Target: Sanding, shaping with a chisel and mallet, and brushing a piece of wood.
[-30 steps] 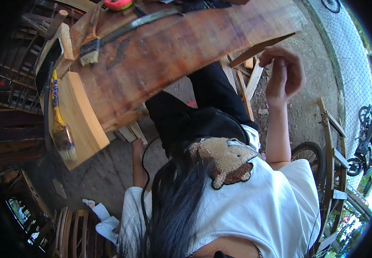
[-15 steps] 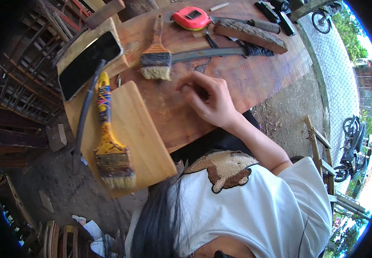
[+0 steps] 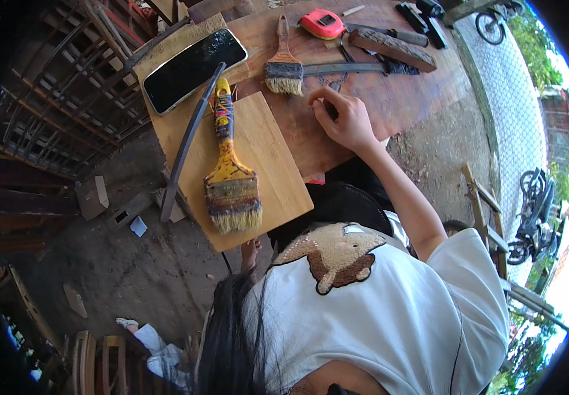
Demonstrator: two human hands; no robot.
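My right hand [image 3: 345, 120] rests low over the wooden table, its fingers curled in toward the thumb with nothing visible in them. Just beyond it lies a paintbrush [image 3: 284, 62] with an orange-brown handle and pale bristles. My left hand [image 3: 250, 253] shows only in part under the near edge of a light wooden board [image 3: 278, 178]; its fingers are mostly hidden. On that board lies a wide yellow-handled paintbrush [image 3: 232, 174], bristles toward me. A thin dark bar [image 3: 189, 145] slants along its left side. Farther back, a black-screened phone [image 3: 195, 69] lies on another wooden piece.
The wooden table [image 3: 377, 99] carries a red tape measure [image 3: 321, 24], a rough wood block [image 3: 393, 49], a long blade [image 3: 344, 68] and black objects [image 3: 423, 23] at the far right. Stacked wooden frames [image 3: 54, 112] stand left. A chain-link fence [image 3: 502, 92] runs along the right.
The board, brushes, bar and phone have shifted up and right in view, as my view turned. Part of my left hand now shows below the board. My right hand keeps its curled shape.
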